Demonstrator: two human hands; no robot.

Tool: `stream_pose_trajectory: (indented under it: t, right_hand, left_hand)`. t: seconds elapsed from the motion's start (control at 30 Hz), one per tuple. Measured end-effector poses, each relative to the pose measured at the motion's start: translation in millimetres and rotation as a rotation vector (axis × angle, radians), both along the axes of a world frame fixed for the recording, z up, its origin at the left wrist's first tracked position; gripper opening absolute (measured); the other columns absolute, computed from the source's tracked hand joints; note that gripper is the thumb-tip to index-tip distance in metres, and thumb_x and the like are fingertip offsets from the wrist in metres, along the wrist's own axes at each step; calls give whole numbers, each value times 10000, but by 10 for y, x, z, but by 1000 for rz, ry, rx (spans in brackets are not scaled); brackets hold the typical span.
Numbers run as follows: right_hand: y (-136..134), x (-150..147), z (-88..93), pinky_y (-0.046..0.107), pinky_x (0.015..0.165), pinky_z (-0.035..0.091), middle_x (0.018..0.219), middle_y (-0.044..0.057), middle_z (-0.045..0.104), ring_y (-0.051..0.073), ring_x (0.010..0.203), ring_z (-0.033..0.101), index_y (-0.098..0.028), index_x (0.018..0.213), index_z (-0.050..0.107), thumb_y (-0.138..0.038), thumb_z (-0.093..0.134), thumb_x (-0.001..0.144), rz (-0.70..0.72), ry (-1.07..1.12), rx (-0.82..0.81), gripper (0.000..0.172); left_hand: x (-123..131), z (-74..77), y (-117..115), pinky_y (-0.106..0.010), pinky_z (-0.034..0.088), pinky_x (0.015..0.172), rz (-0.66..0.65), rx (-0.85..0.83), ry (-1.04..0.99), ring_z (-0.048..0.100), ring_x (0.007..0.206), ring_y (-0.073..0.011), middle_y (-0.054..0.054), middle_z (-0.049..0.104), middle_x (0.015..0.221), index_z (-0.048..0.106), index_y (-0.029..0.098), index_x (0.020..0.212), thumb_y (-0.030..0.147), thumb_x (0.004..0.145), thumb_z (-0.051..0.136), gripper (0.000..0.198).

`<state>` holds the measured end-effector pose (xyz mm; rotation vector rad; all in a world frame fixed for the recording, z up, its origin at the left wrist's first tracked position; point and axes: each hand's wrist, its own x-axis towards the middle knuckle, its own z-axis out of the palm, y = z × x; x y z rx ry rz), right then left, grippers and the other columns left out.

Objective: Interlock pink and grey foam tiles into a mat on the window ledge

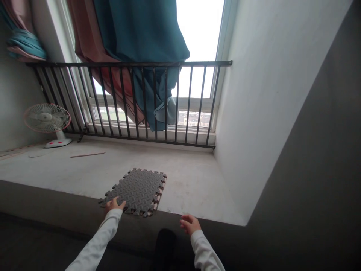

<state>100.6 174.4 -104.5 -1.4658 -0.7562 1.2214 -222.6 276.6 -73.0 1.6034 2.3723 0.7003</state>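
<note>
A stack of grey interlocking foam tiles (138, 190), with a diamond-plate pattern and jigsaw edges, lies on the pale ledge. Its near edge juts slightly over the ledge's front, and pinkish layers show along the right side. My left hand (114, 204) is closed at the near left corner of the stack, thumb on the upper side; the rest of its grip is partly hidden. To the right of the tiles, my right hand (190, 223) hovers by the ledge's front edge, fingers loosely bent and apart, holding nothing.
Along the window runs a black metal railing (129, 64), with teal and pink curtains (141, 30) hanging over it. A white fan (46, 117) stands at the ledge's left end, near a thin brownish strip (88, 154). A white wall (254, 94) bounds the right side.
</note>
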Motion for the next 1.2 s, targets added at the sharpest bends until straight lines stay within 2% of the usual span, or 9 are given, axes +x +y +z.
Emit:
stream_pose_trajectory:
  t: [0.13, 0.2, 0.4, 0.63, 0.73, 0.83, 0.97, 1.1, 1.2]
  right_hand:
    - [-9, -2, 0, 165, 360, 311, 521, -26, 552, 86, 433, 512, -148, 614, 565, -153, 590, 477, -42, -40, -127, 140]
    - [-20, -15, -16, 172, 366, 327, 508, -32, 538, 83, 419, 504, -150, 601, 566, -142, 582, 479, -20, -77, -136, 123]
    - [-29, -21, -80, 202, 415, 387, 521, -39, 528, 79, 413, 497, -168, 587, 568, -120, 583, 486, 22, -186, -133, 113]
    - [9, -13, -132, 200, 406, 391, 479, -49, 515, 78, 397, 487, -171, 599, 548, -144, 606, 480, 23, -154, -102, 135]
    - [19, 17, -115, 198, 400, 392, 495, -45, 531, 93, 422, 516, -177, 625, 549, -175, 637, 460, -7, -106, -106, 186]
    - [30, 85, -66, 203, 415, 405, 560, -21, 576, 115, 484, 554, -183, 638, 555, -208, 650, 446, -81, -70, -86, 217]
    - [37, 195, -25, 208, 430, 407, 638, 5, 607, 123, 527, 562, -180, 684, 546, -225, 611, 459, -304, 2, 6, 238]
    - [3, 342, -51, 226, 452, 411, 708, 24, 624, 139, 573, 561, -169, 739, 536, -242, 524, 489, -598, 17, 112, 261]
    - [-50, 511, -86, 243, 536, 444, 762, 33, 630, 168, 683, 569, -169, 754, 547, -227, 498, 485, -782, -107, 168, 279]
  left_hand:
    - [429, -102, -212, -302, 402, 795, -303, -132, 261, 511, 946, -171, -68, 509, 1031, 541, 221, 966, 316, 759, 395, 271]
    - [626, -119, -274, -306, 404, 766, -360, -207, 384, 532, 914, -180, -70, 497, 1036, 549, 227, 959, 296, 745, 426, 256]
    - [865, -158, -311, -315, 390, 710, -309, -233, 509, 565, 864, -187, -100, 484, 1066, 594, 216, 870, 77, 740, 311, 341]
    - [822, -173, -341, -345, 365, 709, -260, -216, 521, 567, 837, -203, -98, 583, 950, 591, 256, 915, 118, 775, 297, 354]
    - [835, -132, -348, -346, 365, 721, -304, -211, 510, 541, 902, -217, -107, 585, 975, 592, 241, 952, 139, 770, 342, 326]
    - [983, -50, -356, -320, 372, 720, -367, -152, 473, 507, 957, -213, -104, 552, 1029, 557, 231, 1041, 198, 759, 395, 326]
    - [1499, 126, -426, -309, 364, 716, -436, -70, 361, 497, 945, -201, -88, 555, 994, 574, 227, 1015, 251, 777, 369, 315]
    - [2296, 237, -642, -313, 347, 721, -536, -46, 268, 485, 943, -198, -71, 558, 990, 589, 234, 965, 281, 761, 399, 283]
    - [2864, 201, -879, -326, 338, 765, -742, -58, 234, 481, 948, -185, -47, 571, 1004, 603, 257, 929, 265, 762, 412, 254]
